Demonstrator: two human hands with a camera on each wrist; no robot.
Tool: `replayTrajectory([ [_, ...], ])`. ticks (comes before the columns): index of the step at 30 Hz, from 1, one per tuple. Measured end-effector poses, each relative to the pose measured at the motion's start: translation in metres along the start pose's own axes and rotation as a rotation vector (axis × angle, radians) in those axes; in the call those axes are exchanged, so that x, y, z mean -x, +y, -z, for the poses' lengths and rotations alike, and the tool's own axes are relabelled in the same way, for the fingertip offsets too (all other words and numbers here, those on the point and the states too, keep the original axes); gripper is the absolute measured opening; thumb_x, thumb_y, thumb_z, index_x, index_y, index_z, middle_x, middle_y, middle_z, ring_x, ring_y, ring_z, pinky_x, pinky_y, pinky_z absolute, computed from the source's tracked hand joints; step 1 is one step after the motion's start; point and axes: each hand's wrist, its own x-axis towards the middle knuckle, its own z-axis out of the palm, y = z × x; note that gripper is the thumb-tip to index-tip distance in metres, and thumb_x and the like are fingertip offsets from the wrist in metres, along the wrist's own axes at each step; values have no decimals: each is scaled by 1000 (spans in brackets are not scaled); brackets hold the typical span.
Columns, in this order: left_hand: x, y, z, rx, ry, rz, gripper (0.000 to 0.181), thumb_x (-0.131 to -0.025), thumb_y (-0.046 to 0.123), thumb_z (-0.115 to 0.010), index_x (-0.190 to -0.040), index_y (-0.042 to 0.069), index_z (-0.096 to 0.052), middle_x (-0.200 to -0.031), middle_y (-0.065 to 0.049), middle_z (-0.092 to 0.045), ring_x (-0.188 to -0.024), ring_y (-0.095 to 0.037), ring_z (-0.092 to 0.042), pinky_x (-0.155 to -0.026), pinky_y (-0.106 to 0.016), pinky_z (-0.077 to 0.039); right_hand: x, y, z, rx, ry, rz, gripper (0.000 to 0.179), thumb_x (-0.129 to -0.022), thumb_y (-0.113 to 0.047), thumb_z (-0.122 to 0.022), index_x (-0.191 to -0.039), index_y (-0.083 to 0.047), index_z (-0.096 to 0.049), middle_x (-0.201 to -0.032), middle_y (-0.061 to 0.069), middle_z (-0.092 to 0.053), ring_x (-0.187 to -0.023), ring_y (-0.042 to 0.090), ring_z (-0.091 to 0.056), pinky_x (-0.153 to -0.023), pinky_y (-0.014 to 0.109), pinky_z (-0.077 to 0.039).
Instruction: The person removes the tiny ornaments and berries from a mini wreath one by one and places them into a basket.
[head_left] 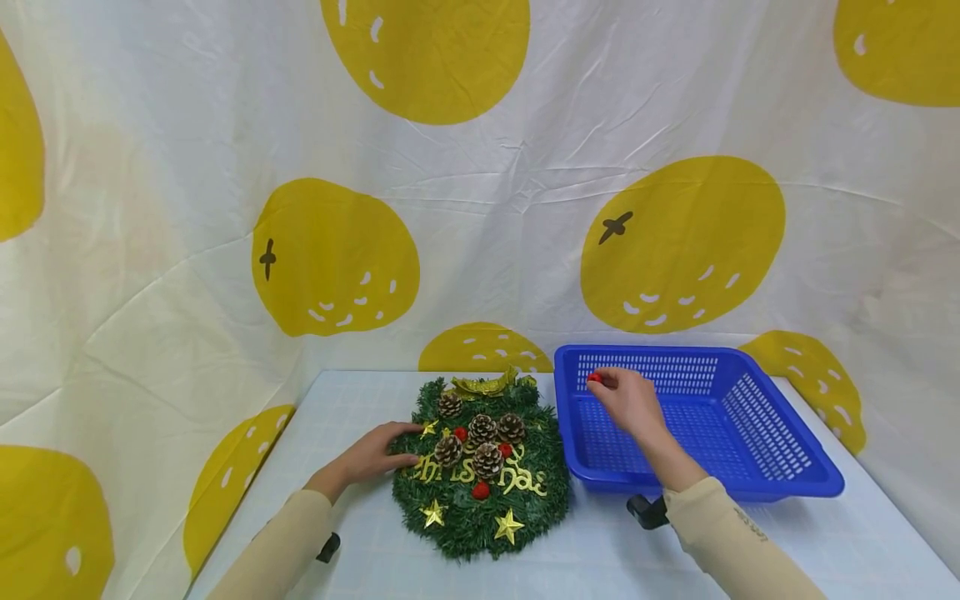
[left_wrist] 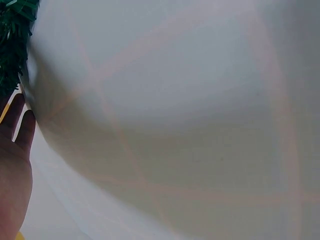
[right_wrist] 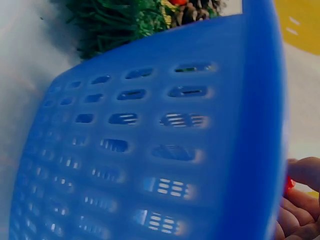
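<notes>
A green Christmas wreath (head_left: 457, 542) lies on the table, bearing several pine cones (head_left: 487, 461), gold stars (head_left: 508, 527), gold lettering and red balls (head_left: 481, 491). My left hand (head_left: 382, 452) rests at its left edge, fingers spread and fairly straight against the greenery; in the left wrist view only part of that hand (left_wrist: 15, 170) shows. Over the left part of the blue basket (head_left: 750, 487), my right hand (head_left: 630, 404) pinches a small red ball (head_left: 595, 377) between thumb and fingers. The basket's side hides much of this hand in the right wrist view.
The basket stands to the right of the wreath, close beside it. A pale checked cloth (head_left: 352, 533) covers the table. Behind it hangs a white curtain (head_left: 480, 250) with yellow fruit prints. A gold ribbon (head_left: 483, 387) tops the wreath.
</notes>
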Motion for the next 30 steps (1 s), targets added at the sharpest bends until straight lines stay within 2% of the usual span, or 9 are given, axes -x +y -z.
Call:
replayTrajectory([
  [7,-1,0,1,-13,-3,3,63,-93,46,-64,-142,9,-50,-141,-18,-50,-131,-40,-44,-106,-58,-36,-8,-2,7,-15,-15,-46,43,-98,-24,-61,-129,5,-61,-120,22,-66,-109,39,-62,-88,51,-51],
  [23,1,0,0,-12,-2,14,63,-93,46,-64,-142,9,-50,-142,-18,-49,-132,-40,-43,-106,-59,-35,-21,-4,18,-39,29,-62,44,-99,-26,-59,-131,5,-60,-121,22,-65,-110,38,-61,-88,51,-51],
  [30,1,1,1,-12,-5,17,64,-93,46,-64,-142,9,-50,-142,-18,-48,-132,-41,-42,-107,-59,-34,-28,-2,20,-37,14,-93,45,-99,-29,-58,-132,3,-60,-123,22,-64,-113,38,-59,-91,52,-50],
])
